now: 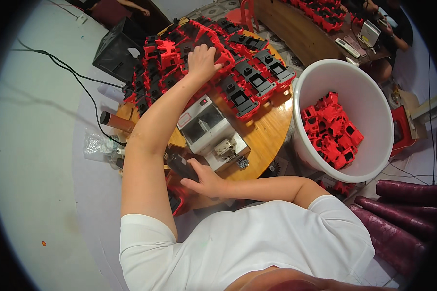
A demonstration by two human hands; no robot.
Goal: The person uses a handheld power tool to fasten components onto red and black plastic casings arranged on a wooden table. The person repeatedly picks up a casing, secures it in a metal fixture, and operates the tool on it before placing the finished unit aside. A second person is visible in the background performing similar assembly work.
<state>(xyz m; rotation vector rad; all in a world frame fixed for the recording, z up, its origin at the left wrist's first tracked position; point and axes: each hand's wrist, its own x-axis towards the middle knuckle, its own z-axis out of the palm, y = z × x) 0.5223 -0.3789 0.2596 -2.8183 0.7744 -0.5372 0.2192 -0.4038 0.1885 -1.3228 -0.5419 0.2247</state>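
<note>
My left hand (202,60) reaches far across the round wooden table (266,133) and rests on a red and black plastic part (213,41) in a large pile of such parts (170,63); whether its fingers grip the part is unclear. My right hand (204,182) lies near the table's front edge with fingers spread, touching a dark part (180,166) beside a red piece (176,203). A small grey and white machine (210,130) stands between the two hands.
A white tub (374,104) holding several red parts stands at the right. A black crate (115,48) and black cables (73,72) lie at the left. Another person (391,29) sits at a far wooden table. Purple rolls (403,203) lie at lower right.
</note>
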